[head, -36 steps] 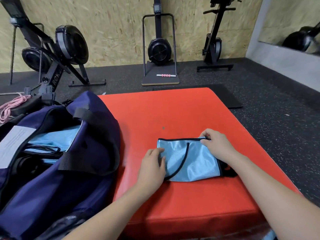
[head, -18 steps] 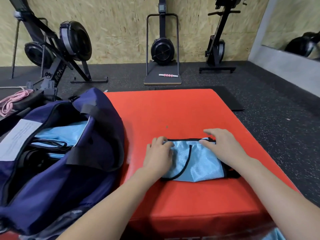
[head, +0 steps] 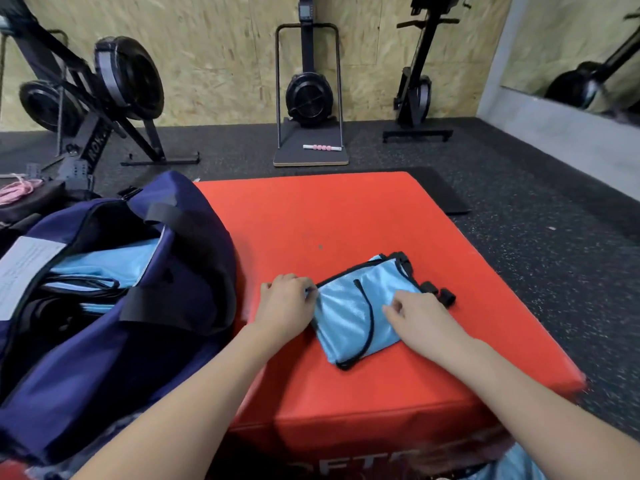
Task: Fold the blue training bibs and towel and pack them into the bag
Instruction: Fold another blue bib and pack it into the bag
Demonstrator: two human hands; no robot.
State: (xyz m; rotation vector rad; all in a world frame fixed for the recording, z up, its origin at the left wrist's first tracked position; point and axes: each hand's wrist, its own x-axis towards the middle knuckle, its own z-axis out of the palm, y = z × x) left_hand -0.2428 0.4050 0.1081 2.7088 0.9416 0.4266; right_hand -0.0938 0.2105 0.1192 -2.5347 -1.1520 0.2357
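A folded light-blue bib (head: pixel 349 317) with black trim lies on the red padded box (head: pixel 346 216), turned at an angle. My left hand (head: pixel 285 304) grips its left edge with curled fingers. My right hand (head: pixel 420 315) lies on its right side, fingers curled and pinching the cloth. Black strap ends (head: pixel 438 292) stick out to the right of the bib. The open navy duffel bag (head: pixel 114 306) sits at the left, with more light-blue folded cloth (head: pixel 107 261) inside.
Rowing machines (head: pixel 104 88) and other gym equipment (head: pixel 308 95) stand along the wood-panel wall. A black mat (head: pixel 443 192) lies behind the box on the speckled floor. A pink rope (head: pixel 17 188) lies at far left. Another bit of blue cloth (head: pixel 516 462) shows at the bottom edge.
The bib has turned counterclockwise and slid a little toward me. My right hand moved from its far edge down onto its right side; my left hand shifted to its upper left edge.
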